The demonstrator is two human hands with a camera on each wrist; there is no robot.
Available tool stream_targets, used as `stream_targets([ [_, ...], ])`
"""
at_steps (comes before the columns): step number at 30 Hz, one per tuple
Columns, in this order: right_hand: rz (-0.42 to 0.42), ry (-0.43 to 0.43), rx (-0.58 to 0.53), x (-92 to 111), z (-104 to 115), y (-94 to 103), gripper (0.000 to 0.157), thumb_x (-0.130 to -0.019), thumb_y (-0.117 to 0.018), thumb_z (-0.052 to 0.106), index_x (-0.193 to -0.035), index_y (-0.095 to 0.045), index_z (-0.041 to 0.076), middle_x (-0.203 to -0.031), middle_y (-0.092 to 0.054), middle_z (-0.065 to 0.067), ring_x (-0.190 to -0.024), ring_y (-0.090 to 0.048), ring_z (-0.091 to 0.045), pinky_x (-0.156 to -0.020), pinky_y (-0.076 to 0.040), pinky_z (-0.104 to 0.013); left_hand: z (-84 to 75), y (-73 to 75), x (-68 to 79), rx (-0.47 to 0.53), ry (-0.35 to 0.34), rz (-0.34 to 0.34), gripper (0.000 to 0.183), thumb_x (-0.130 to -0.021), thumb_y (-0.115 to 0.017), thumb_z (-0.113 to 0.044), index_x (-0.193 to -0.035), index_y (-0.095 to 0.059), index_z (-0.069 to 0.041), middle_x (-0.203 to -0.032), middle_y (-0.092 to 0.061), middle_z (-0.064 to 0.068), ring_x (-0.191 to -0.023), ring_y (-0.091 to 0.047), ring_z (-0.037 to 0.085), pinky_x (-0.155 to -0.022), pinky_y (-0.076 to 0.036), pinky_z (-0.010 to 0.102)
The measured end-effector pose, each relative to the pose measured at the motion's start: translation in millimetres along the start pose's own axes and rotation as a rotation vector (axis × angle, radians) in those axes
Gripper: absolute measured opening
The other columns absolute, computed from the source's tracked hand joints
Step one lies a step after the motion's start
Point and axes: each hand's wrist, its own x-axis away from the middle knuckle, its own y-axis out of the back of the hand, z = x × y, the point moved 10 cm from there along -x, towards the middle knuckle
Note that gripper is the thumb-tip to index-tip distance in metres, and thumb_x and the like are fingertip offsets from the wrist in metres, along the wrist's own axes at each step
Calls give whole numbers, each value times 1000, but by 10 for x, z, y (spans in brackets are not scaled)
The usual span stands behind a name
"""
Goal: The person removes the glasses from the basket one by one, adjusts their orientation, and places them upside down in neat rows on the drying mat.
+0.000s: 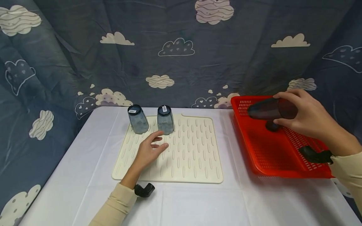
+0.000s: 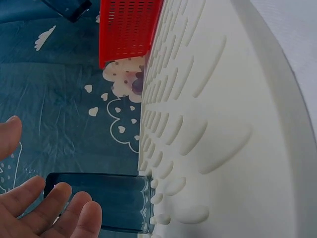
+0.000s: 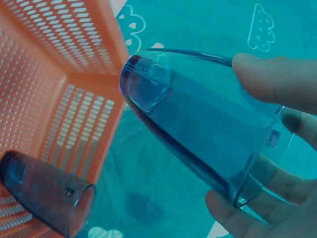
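Red plastic basket (image 1: 268, 150): perforated, on the right side of the white-covered counter (image 1: 192, 204).
Held tumbler (image 1: 263, 109): dark tinted glass, tipped well over onto its side above the basket in the head view, base pointing left.
Right hand (image 1: 308, 116): pinches the held tumbler near its open rim, thumb on one side, fingers on the other.
Basket tumbler (image 3: 49, 193): lies on its side inside the basket.
Cream drying mat (image 1: 195, 141): ribbed with raised ovals, left of the basket.
Left mat tumbler (image 1: 138, 121): upside down at the mat's far left corner, white sticker on its base.
Right mat tumbler (image 1: 166, 122): just beside it, also upturned and stickered.
Left hand (image 1: 150, 150): fingers loosely spread, gripping nothing, close by the right mat tumbler; whether they touch, I cannot tell.
Backdrop cloth (image 1: 226, 69): dark blue, cloud-printed, behind everything.
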Motion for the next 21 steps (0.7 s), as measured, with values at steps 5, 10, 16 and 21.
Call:
stream_targets([
  [5,-24,27,-39,3,128,30,81,-62,-92,6,-135,-57,11,-130,-50,-22,-107,-50,-40,-80,-46,-48,7,6,14,-2,9,5,56,-89,-73,-15,-140,-53,-4,-142,-57,15,-127,-59,33,-99,-55,46],
  [10,-57,69,-70,-18,282,45,81,-61,-94,7,-134,-59,13,-126,-55,-15,-101,-50,-24,-75,-36,-17,7,30,29,3,7,0,55,-89,-73,-15,-140,-54,-6,-141,-58,15,-127,-59,33,-99,-55,46],
  [16,-73,84,-115,-57,390,19,82,-60,-94,8,-134,-60,14,-128,-56,-15,-96,-50,-20,-72,-33,0,7,49,31,2,-10,-6,56,-89,-73,-15,-140,-53,-3,-141,-58,16,-126,-59,34,-99,-55,47],
  [21,-81,83,-141,-83,455,-10,82,-61,-94,7,-134,-59,14,-132,-55,-16,-98,-53,-22,-71,-31,4,16,57,40,6,-10,-13,56,-89,-73,-14,-140,-53,-3,-141,-58,16,-126,-59,35,-98,-55,48],
])
